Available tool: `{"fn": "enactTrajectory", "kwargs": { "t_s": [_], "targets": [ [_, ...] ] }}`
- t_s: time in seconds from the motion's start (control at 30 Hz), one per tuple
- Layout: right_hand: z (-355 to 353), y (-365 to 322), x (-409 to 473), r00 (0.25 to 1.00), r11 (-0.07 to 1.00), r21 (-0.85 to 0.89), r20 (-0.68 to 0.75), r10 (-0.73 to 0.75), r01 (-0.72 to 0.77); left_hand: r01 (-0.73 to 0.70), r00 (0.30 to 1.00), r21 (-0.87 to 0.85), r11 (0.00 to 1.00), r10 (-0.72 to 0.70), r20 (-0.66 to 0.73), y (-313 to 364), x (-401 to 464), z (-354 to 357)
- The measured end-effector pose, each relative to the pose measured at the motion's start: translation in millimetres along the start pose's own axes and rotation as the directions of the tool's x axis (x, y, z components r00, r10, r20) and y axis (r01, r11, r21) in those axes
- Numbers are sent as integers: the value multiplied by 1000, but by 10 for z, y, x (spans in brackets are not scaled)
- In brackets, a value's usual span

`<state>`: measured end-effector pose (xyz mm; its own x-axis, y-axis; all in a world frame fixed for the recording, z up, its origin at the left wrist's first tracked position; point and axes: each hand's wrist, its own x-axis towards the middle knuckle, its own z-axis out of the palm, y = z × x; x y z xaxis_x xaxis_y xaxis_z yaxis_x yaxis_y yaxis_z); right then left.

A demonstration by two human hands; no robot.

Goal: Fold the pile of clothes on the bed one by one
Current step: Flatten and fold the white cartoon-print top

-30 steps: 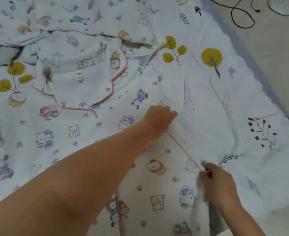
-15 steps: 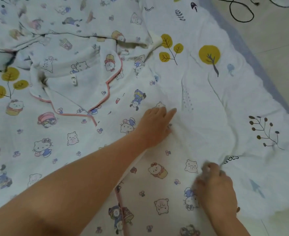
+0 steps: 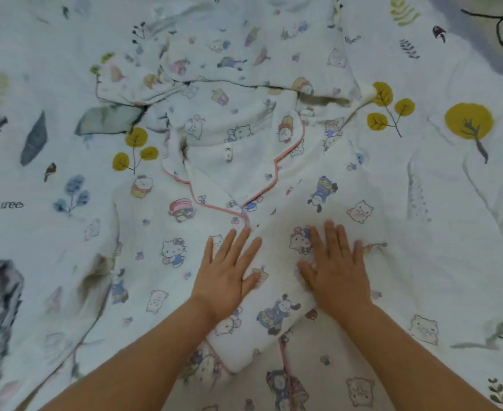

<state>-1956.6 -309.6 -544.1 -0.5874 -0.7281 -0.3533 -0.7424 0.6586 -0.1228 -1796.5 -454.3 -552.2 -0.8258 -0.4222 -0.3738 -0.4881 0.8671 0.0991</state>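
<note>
Cotton bedspread (image 3: 422, 238), white with yellow trees, covered the bed; a black cable (image 3: 502, 28) lay on the floor at two o'clock. Centred on it lay the cartoon-print pyjama top (image 3: 229, 161). Both the left hand (image 3: 229, 274) and right hand (image 3: 336, 268) pressed flat, fingers straight, on its folded-in sleeve (image 3: 277, 315); smoothing outward should set the crease
</note>
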Motion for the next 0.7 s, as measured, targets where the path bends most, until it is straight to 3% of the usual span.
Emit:
{"fn": "enactTrajectory", "kwargs": {
  "t_s": [0.2,0.27,0.33,0.37,0.43,0.5,0.6,0.7],
  "targets": [
    [-186,-192,-5,998,996,-68,28,56,-54,-54,998,-155,986,57,14,-82,-34,-175],
    [-336,-385,-45,997,999,31,-76,22,-20,-14,995,-251,968,-11,-100,-235,-208,-362],
    [-406,-633,-59,981,989,117,-182,-71,93,-2,943,-293,956,-96,-319,-491,-445,-518],
    [-423,-787,-53,972,978,145,-203,-122,153,34,898,-299,954,-160,-410,-662,-578,-573],
    [-449,-1148,-27,963,953,180,-163,-214,242,180,834,-351,919,-332,-442,-1039,-860,-648],
    [-457,-1538,-8,931,917,184,-154,-330,355,360,752,-402,842,-517,-410,-1419,-1133,-644],
    [-440,-2111,-12,865,843,198,-153,-477,500,590,625,-478,651,-743,-240,-1903,-1470,-501],
    [-386,-2606,7,788,774,152,-154,-595,614,680,617,-565,467,-781,97,-2218,-1656,-343]
  ]
}}
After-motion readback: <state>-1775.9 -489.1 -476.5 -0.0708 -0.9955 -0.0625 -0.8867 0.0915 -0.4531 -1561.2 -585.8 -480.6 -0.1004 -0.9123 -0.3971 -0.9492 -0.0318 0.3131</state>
